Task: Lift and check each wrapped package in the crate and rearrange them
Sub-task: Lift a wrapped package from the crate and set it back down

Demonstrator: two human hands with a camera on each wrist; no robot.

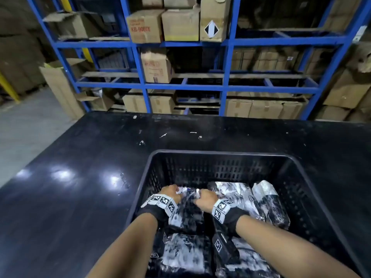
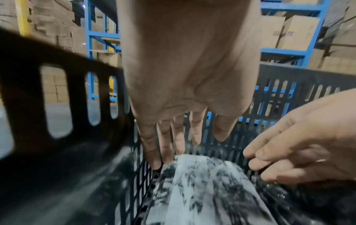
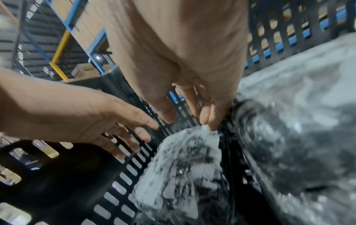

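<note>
**Head view: both hands at the far-left package**

Head view shows your left hand [image 1: 170,192] and right hand [image 1: 204,198] at the far end of a wrapped package [image 1: 186,213] lying on the left of the black crate [image 1: 220,155]. Your right fingers [image 3: 209,120] pinch a corner of its wrap; your left fingers [image 2: 163,140] hang straight, holding nothing. You seem to be starting its lift. Next, get the left hand gripping too, then raise it past the neighbouring package [image 1: 236,197].

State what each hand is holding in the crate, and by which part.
The right hand pinches the far top corner of the wrapped package nearest the crate's left wall. The left hand holds nothing; its straight fingers reach toward that package's other corner.
</note>
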